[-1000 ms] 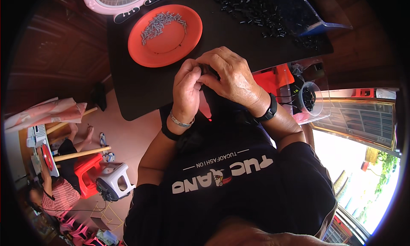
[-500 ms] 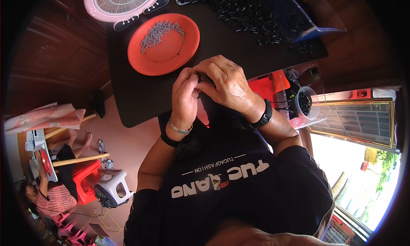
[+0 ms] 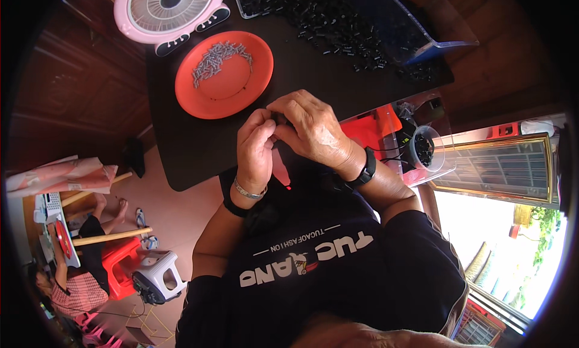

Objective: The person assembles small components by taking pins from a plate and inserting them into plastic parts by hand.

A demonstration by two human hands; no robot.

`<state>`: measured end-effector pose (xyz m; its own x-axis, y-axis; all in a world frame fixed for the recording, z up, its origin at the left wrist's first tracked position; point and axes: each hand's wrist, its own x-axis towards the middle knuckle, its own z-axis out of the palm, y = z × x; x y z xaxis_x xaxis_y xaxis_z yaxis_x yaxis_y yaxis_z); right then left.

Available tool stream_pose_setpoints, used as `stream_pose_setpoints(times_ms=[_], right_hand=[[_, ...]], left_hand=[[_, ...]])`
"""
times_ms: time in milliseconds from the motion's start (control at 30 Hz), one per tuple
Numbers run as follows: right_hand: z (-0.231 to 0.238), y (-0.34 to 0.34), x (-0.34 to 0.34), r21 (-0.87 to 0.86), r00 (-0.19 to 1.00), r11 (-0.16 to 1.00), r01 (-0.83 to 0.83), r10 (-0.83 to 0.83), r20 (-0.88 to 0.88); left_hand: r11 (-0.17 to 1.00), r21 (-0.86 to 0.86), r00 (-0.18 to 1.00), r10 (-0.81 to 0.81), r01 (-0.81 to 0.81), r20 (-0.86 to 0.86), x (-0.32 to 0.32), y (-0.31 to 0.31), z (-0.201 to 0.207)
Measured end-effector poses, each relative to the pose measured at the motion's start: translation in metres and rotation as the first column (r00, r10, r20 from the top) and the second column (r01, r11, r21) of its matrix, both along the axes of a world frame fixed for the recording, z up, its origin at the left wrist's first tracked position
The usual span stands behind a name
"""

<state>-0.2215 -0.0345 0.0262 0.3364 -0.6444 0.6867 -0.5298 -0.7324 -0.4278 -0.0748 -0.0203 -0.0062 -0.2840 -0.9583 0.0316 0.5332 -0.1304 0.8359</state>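
My left hand (image 3: 256, 149) and my right hand (image 3: 310, 129) meet at the near edge of the black table (image 3: 187, 149). The fingers of both are pinched together, fingertips against fingertips. Whatever sits between them is hidden, with only a small dark bit showing. Just beyond my left hand lies an orange plate (image 3: 235, 93) with a heap of small grey metal screw-like pieces (image 3: 214, 61) along its far side. Many small black cylindrical parts (image 3: 344, 31) are spread over the far right of the table.
A pink fan (image 3: 170, 7) stands at the far left, behind the plate. A blue-edged clear bin (image 3: 434, 46) lies among the black parts. Right of the table, a clear tub (image 3: 429, 149) holds dark pieces. Another person (image 3: 78, 290) sits at lower left near a red stool (image 3: 117, 260).
The whole view has shifted slightly, so the table and plate appear a little lower and further left. Both hands stay pinched together with little change in their grip.
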Motion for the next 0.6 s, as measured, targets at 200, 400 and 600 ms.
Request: stream_pose_setpoints(times_ms=[200,400,600], right_hand=[[-0.003,-0.001,0.003,-0.047,1.0,0.999,-0.022,0.022,0.007],[-0.002,-0.002,-0.002,-0.038,0.998,0.998,-0.051,0.049,-0.046],[0.046,-0.016,-0.043,-0.222,0.982,0.966,0.133,-0.159,-0.103]], left_hand=[[0.995,0.035,0.996,0.088,-0.089,0.021,-0.005,0.001,0.004],[0.995,0.024,0.995,0.098,-0.099,0.036,-0.008,0.002,0.007],[0.998,-0.017,0.998,0.067,-0.067,0.0,-0.002,0.003,0.004]])
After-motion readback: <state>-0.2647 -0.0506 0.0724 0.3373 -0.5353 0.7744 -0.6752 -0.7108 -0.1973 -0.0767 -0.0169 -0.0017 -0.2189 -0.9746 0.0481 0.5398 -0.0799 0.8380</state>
